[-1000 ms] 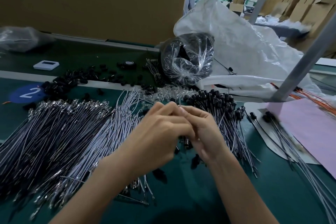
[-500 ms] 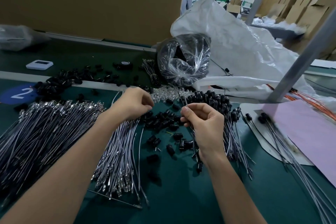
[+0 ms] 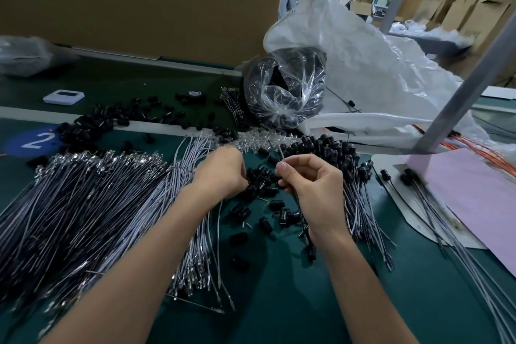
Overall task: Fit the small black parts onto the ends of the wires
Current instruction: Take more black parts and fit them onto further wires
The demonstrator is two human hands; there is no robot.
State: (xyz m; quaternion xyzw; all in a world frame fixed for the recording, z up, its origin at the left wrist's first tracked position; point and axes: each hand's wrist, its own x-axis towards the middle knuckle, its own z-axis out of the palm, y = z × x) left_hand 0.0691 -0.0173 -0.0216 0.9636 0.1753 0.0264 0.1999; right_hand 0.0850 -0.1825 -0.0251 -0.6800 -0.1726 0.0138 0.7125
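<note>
The fingers (image 3: 285,170) of my right hand (image 3: 312,190) are pinched tight on one thin grey wire (image 3: 276,151). The wire is long and straight. Its bare top end sticks up past my thumb and points away from me, a bit to the left. The rest runs down through my hand and comes out by my wrist, pointing back at me, with a dark bit at that low end. My right hand is held up off the green table (image 3: 279,301), thumb on top, the other fingers curled in.

My left hand (image 3: 220,173) is just beside it, palm down, with its fingers tucked under into the loose small black tube-shaped parts (image 3: 262,184). I cannot tell if they hold one. These parts are short, round and shiny, and they lie between my two hands and a little nearer to me.

Under my left arm is a big heap of grey wires with silver metal ends (image 3: 83,204), fanned out. Behind my right hand is a bunch of wires with black parts on their ends (image 3: 335,151).

Farther back are a clear plastic bag full of black parts (image 3: 284,92), a big white sack (image 3: 377,64), a pink sheet (image 3: 474,204) on the right and a blue round sticker with a 2 (image 3: 36,141) on the left.
</note>
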